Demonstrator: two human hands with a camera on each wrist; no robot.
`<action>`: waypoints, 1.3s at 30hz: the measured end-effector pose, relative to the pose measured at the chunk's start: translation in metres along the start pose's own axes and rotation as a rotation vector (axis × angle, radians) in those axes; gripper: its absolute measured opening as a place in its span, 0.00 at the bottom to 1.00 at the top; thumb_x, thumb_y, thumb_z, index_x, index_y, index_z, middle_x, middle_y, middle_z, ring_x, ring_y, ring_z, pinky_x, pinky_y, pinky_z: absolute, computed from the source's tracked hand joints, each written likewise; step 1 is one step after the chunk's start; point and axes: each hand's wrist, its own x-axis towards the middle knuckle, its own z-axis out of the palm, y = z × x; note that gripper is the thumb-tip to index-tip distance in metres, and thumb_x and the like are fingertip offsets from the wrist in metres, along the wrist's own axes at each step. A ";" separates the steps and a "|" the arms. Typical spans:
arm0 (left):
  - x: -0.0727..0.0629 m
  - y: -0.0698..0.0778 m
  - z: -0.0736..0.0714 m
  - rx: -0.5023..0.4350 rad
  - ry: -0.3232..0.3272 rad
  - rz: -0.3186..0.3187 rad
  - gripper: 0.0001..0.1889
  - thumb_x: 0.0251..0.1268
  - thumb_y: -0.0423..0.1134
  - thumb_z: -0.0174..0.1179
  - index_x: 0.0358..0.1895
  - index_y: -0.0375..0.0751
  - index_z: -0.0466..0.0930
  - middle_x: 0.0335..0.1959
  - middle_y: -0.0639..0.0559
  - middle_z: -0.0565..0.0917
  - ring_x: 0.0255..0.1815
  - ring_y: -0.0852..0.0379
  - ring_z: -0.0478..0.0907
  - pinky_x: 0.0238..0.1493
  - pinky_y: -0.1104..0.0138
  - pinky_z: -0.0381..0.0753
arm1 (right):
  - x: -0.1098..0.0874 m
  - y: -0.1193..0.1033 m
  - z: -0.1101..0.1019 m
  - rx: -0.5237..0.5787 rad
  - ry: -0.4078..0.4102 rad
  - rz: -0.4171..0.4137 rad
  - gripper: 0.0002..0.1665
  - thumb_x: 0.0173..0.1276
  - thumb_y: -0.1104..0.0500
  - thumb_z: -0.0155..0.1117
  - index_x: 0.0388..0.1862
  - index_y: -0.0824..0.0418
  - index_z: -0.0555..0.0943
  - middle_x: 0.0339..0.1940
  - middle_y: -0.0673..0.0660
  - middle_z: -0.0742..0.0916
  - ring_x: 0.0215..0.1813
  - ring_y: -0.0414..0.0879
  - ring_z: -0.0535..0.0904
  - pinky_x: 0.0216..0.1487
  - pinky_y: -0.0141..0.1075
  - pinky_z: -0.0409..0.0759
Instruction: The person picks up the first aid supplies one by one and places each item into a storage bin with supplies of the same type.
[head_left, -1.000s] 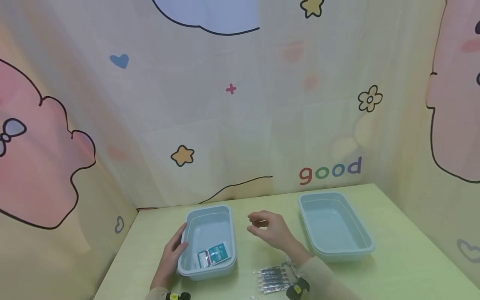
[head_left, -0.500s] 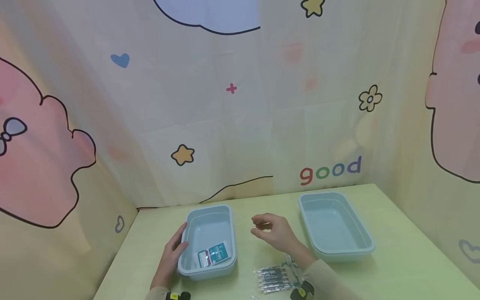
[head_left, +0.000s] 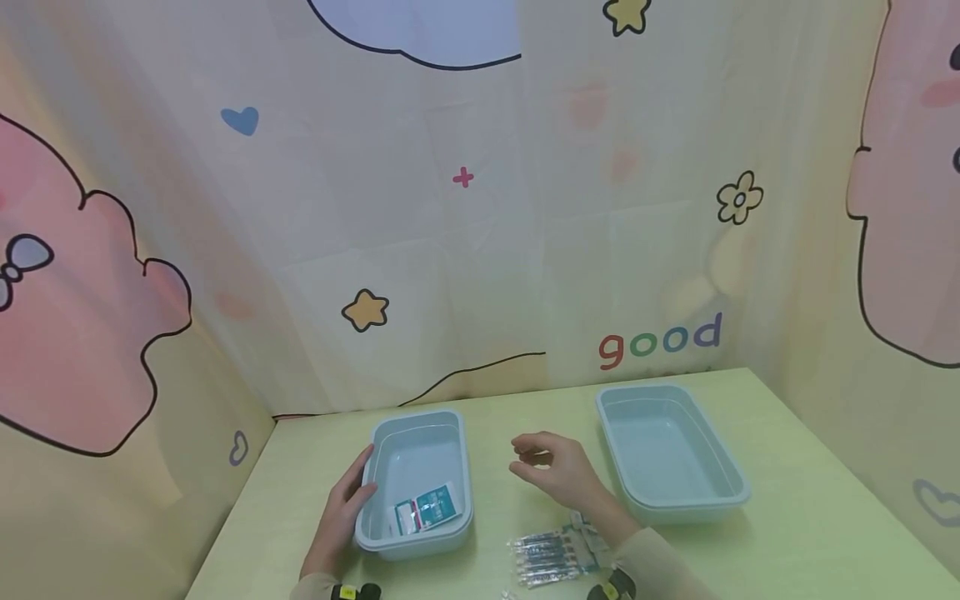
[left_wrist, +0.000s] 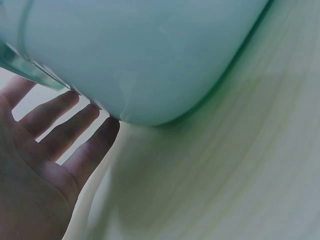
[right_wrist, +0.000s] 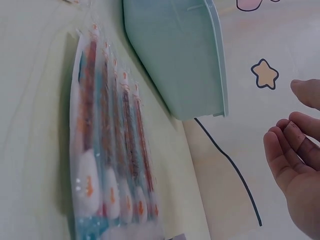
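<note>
My left hand (head_left: 337, 512) holds the left side of a light blue plastic basin (head_left: 412, 542), its thumb over the rim. In the left wrist view, the hand's fingertips (left_wrist: 112, 125) meet the basin's outer wall. Inside that basin lies a teal and white packet (head_left: 437, 506). My right hand (head_left: 562, 471) hovers between the two basins with its fingers loosely bent, the thumb apart and nothing held. Below it on the table is a clear pack of several slim sticks (head_left: 546, 557), which show white ends with orange marks in the right wrist view.
A second light blue basin (head_left: 671, 450) stands to the right, with no contents showing. A grey-white packet (head_left: 588, 537) lies beside the sticks, partly behind the right forearm. The pale yellow-green table (head_left: 810, 533) meets a printed cloth backdrop (head_left: 480, 250).
My right hand has drifted slightly right and toward me, showing more of the packet beside the sticks. The left hand and both basins look unmoved.
</note>
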 end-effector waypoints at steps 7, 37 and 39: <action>-0.001 -0.001 0.001 -0.001 0.004 -0.009 0.30 0.73 0.41 0.50 0.76 0.56 0.57 0.78 0.46 0.56 0.77 0.38 0.53 0.69 0.42 0.62 | -0.004 0.006 -0.002 -0.010 0.013 0.018 0.18 0.61 0.57 0.71 0.50 0.60 0.83 0.45 0.56 0.88 0.43 0.47 0.86 0.48 0.47 0.85; -0.002 0.000 -0.001 -0.051 -0.026 -0.036 0.30 0.74 0.43 0.50 0.76 0.61 0.55 0.79 0.51 0.53 0.78 0.41 0.50 0.70 0.44 0.61 | -0.021 0.014 -0.027 -0.011 -0.014 0.124 0.21 0.63 0.57 0.70 0.53 0.64 0.81 0.49 0.61 0.87 0.47 0.52 0.84 0.51 0.46 0.84; -0.002 0.000 -0.001 -0.051 -0.028 -0.035 0.30 0.74 0.43 0.50 0.76 0.61 0.55 0.79 0.51 0.53 0.78 0.41 0.50 0.70 0.44 0.61 | -0.023 0.014 -0.027 -0.011 -0.018 0.130 0.21 0.63 0.58 0.69 0.53 0.65 0.81 0.49 0.62 0.86 0.47 0.53 0.84 0.51 0.47 0.84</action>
